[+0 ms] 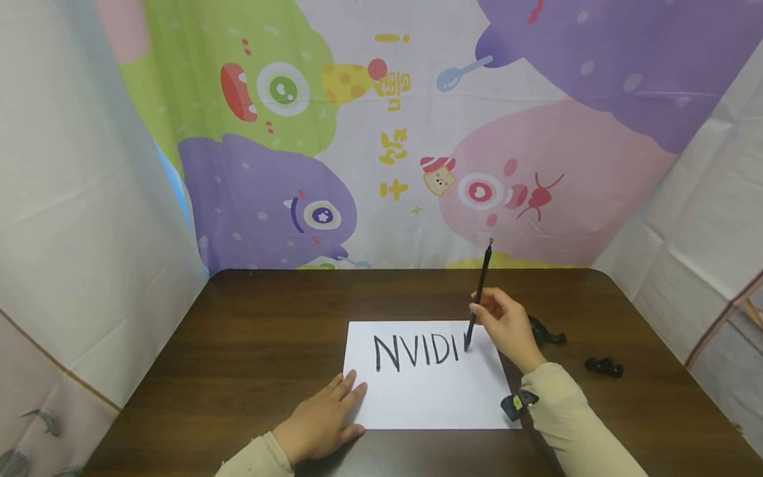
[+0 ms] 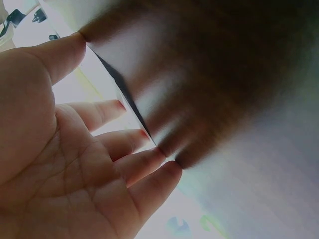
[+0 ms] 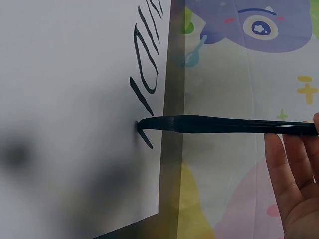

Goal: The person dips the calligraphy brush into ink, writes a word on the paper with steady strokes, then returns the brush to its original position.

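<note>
In the head view a white sheet of paper lies on the table with "NVIDI" in black strokes and one further short stroke at the right. My right hand pinches a black writing brush, held nearly upright. In the right wrist view the bent bristle tip of the brush touches the paper at the end of that last stroke. My left hand rests at the sheet's left edge, fingers extended and fingertips on the paper. The left wrist view shows the left hand's palm and its fingertips touching the surface.
Right of the paper on the dark wooden table lie a black curved object, partly behind the right hand, and a small black object. A cartoon-printed curtain hangs behind the table, with pale fabric at both sides.
</note>
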The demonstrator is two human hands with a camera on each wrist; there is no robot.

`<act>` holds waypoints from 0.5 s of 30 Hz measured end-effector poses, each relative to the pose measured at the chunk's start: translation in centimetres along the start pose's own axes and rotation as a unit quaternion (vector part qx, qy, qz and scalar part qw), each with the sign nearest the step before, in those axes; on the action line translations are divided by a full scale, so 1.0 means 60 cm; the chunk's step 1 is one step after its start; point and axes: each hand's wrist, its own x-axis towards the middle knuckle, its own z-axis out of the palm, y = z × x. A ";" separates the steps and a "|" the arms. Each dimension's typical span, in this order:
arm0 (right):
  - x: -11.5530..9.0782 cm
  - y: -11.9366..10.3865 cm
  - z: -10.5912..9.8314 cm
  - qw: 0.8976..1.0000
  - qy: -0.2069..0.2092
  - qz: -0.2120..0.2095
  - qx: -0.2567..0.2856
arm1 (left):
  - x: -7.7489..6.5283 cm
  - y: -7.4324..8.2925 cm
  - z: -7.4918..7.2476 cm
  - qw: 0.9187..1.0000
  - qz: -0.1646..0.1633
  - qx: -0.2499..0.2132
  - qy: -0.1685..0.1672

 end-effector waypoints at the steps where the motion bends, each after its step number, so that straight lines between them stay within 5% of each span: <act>1: 0.000 0.000 0.000 1.000 -0.001 0.001 0.001 | 0.000 0.000 0.000 1.000 -0.001 0.000 -0.001; 15: -0.002 -0.005 -0.002 0.999 -0.024 0.026 0.023 | 0.001 -0.001 0.002 1.000 0.002 0.000 -0.001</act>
